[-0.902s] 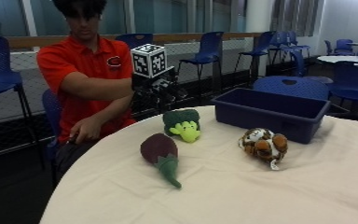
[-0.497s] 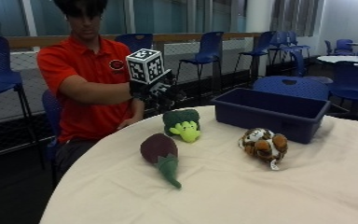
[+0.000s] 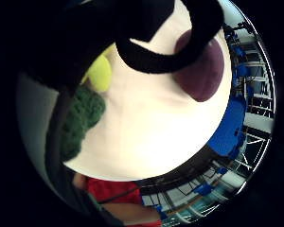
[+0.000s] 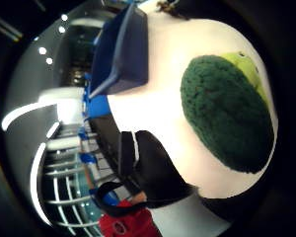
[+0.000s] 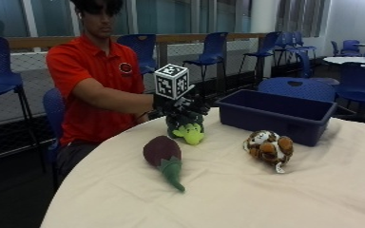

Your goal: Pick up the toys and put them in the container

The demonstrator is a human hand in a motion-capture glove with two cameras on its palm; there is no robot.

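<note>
A green broccoli toy (image 5: 187, 131) with a yellow-green stalk stands on the cream tablecloth (image 5: 233, 190) at the near side of the person. My gloved right hand (image 5: 181, 105) hovers right over its top, fingers spread downward and nothing held. In the thumb side palm view the broccoli toy (image 4: 227, 113) looms close under the palm. A purple eggplant toy (image 5: 162, 153) lies in front of it, and it also shows in the little finger side view as the eggplant toy (image 3: 203, 71) beside the broccoli toy (image 3: 83, 118). A brown-and-white plush tiger (image 5: 268, 146) sits to the right. The blue container (image 5: 264, 121) stands behind the tiger.
The container (image 4: 123, 49) is a hand's width to the side of the broccoli on the round table. Blue chairs (image 5: 211, 47) and a second table stand behind. The table edge runs close to the person's torso (image 5: 87, 80).
The gloved hand has come down and toward the container side, from raised in front of the chest to just above the broccoli. The toys have not moved.
</note>
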